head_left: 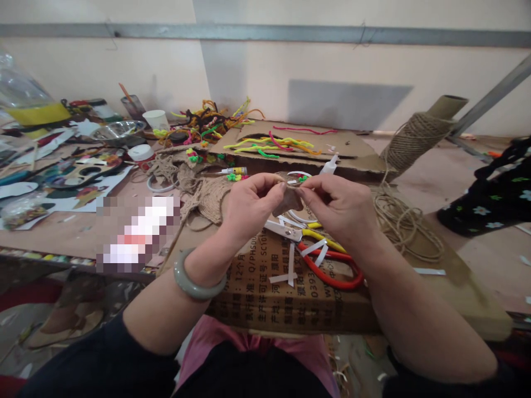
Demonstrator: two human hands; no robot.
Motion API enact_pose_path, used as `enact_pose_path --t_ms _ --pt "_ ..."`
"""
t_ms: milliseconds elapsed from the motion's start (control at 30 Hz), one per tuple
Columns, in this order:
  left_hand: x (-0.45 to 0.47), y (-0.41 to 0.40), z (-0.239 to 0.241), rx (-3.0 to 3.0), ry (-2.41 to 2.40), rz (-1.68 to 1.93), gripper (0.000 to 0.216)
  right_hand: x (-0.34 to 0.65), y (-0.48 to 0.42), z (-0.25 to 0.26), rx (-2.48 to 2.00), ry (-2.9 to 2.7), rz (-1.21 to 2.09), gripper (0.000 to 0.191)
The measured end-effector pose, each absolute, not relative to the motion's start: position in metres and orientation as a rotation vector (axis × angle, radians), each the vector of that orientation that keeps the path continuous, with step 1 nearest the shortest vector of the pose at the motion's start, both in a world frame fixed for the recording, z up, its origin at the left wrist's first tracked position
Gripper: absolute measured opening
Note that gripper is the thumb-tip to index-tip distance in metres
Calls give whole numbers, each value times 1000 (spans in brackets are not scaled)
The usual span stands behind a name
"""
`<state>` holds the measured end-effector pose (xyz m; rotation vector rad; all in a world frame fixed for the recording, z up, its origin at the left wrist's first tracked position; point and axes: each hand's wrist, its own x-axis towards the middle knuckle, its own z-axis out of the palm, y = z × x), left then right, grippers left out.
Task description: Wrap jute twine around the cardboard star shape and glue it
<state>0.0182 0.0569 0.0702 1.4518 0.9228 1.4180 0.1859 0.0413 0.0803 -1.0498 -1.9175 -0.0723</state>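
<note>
Pinching a small brown scrap from both sides, the hands meet above a cardboard box. Farthest left lies a woven jute mat. Next comes the left hand, fingertips closed on the scrap's top edge. The scrap hangs between the hands, long axis pointing down, equally near each. The right hand grips the same edge. Under it lie red scissors, and farther right stands a twine spool.

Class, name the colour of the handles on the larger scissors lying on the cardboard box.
Red. The scissors show clearest in the head view, the only one.
</note>
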Motion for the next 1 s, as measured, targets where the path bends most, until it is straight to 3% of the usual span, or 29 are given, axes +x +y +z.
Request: enact_pose_path --t_ms 800,900,1000 --pt "20 57 67 1552 798 1442 9 187 43 81 -1225 -1742 343 8" --pt "20 58 67 1562 788 1456 8 190 48 80 -1270 -1718 445 22" --pt "19 58 68 1568 792 1462 7 192 51 83 -1287 -1764 569 20"
